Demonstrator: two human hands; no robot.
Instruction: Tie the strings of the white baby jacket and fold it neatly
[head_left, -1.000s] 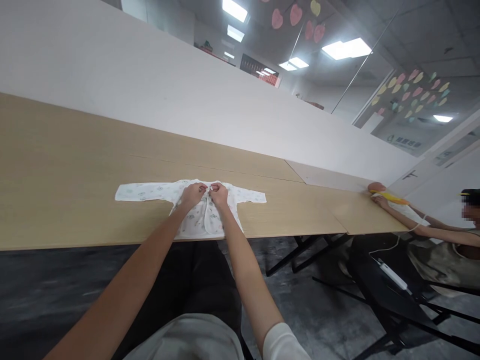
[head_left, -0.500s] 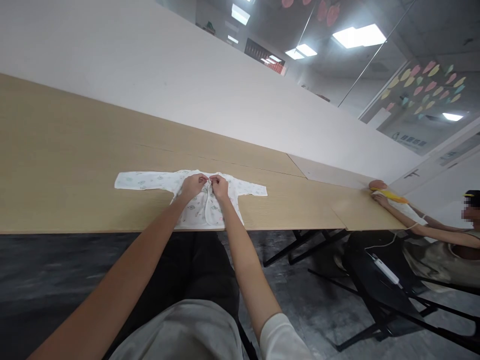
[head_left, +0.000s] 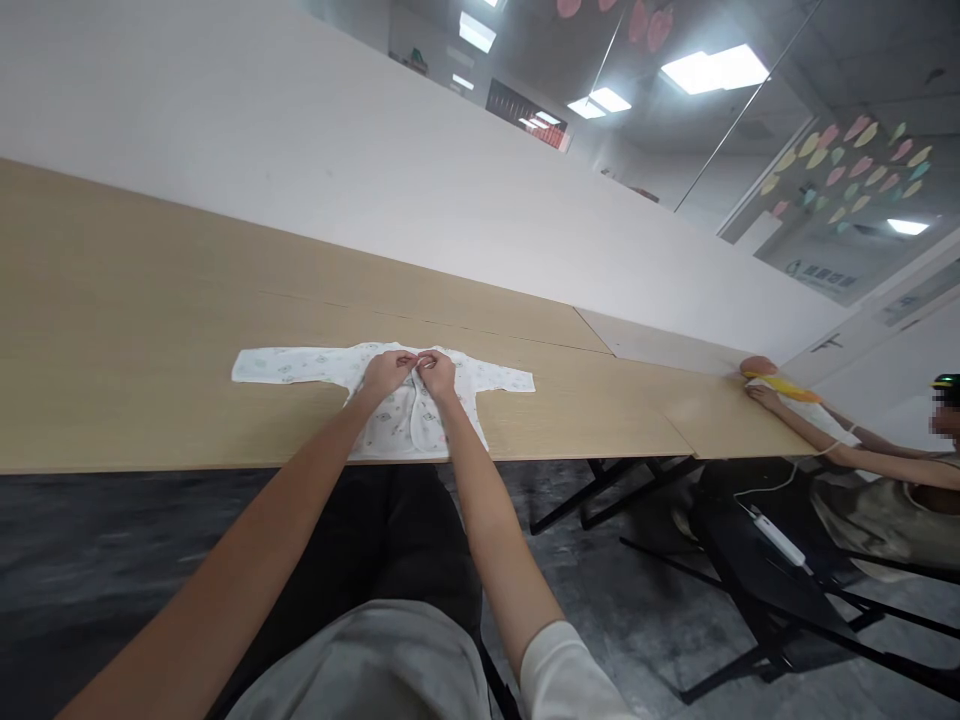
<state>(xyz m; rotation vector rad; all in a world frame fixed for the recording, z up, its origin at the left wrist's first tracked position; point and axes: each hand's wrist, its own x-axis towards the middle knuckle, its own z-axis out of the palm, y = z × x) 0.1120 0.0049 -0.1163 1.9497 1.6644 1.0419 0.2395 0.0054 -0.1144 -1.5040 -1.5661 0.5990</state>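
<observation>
A small white printed baby shirt (head_left: 390, 425) lies spread on the wooden table (head_left: 150, 330), its sleeves stretched out to both sides and its hem at the table's front edge. Near the neckline, my left hand (head_left: 387, 374) pinches the front opening of the shirt between thumb and fingers. Close beside it, my right hand (head_left: 437, 374) pinches the other side of the opening. The fingertips of both hands almost meet. Any fastener between them is too small to make out. Below the hands, the curved front edge runs down to the hem.
A white partition (head_left: 375, 190) rises behind the table. At the far right, another person's hand (head_left: 763, 397) rests on white and yellow cloth (head_left: 791, 388). A black folding chair (head_left: 772, 560) below holds a white power strip (head_left: 780, 540) with a cable.
Both hands stay at the neckline with their pinch almost unchanged; the fingertips have drawn slightly closer. The view has shifted a little.
</observation>
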